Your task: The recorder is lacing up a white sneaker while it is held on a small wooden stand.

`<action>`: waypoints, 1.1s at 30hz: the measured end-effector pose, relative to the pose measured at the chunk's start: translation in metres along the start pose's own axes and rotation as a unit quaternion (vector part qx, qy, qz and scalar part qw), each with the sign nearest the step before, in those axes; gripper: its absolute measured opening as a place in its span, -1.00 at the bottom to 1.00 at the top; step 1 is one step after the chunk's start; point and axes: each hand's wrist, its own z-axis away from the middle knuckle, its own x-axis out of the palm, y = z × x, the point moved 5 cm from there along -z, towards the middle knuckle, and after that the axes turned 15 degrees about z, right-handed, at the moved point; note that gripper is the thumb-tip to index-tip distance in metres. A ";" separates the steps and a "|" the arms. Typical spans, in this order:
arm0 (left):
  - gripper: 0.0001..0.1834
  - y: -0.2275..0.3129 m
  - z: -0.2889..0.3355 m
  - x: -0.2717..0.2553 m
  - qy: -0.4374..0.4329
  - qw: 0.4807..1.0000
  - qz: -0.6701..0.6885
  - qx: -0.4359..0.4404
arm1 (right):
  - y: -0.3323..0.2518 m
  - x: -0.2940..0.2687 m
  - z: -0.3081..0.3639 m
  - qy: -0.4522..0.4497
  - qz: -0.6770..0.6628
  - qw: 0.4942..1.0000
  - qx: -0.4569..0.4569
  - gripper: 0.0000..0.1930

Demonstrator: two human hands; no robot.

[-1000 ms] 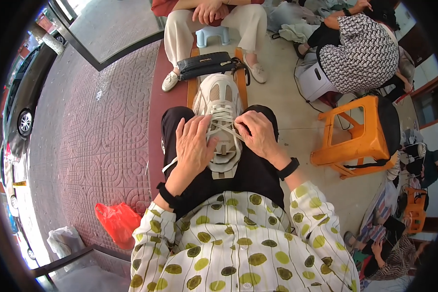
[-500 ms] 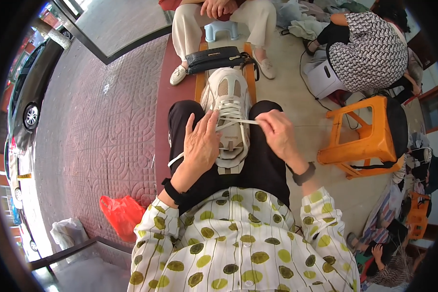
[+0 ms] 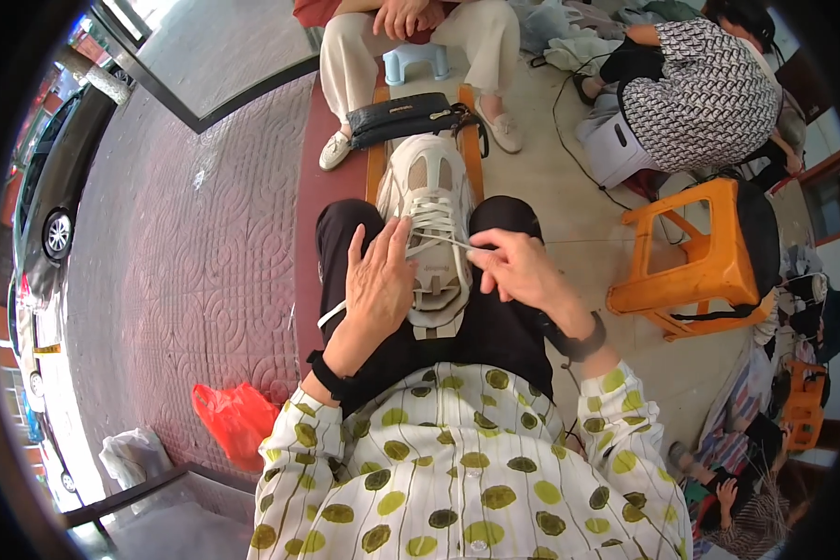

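My right hand (image 3: 516,269) pinches a lace (image 3: 441,239); my left hand (image 3: 380,285), fingers extended (grip unclear), touches the sneaker (image 3: 439,259). Loose pinching could let the lace slip.

Between one left hand (image 3: 381,283) and one right hand (image 3: 521,269), there is one lace-up sneaker (image 3: 441,254). Beyond the hands are one black handbag (image 3: 399,121), two loafers (image 3: 336,149) and one light-blue stool (image 3: 416,58). Right of the right hand are two orange stools (image 3: 735,245); left of the left hand, two plastic bags (image 3: 236,425).
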 end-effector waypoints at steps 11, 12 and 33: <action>-0.34 -0.006 0.011 -0.006 0.003 1.000 0.006 0.025 | 0.001 0.006 0.006 0.192 0.086 0.970 -0.122 -0.82; -0.34 -0.005 0.010 -0.006 0.001 1.000 0.007 0.029 | 0.001 0.006 0.007 0.197 0.104 0.964 -0.147 -0.81; -0.33 -0.007 0.004 0.001 0.001 1.000 0.008 -0.001 | 0.025 -0.002 0.028 -0.010 -0.010 1.000 -0.019 -0.81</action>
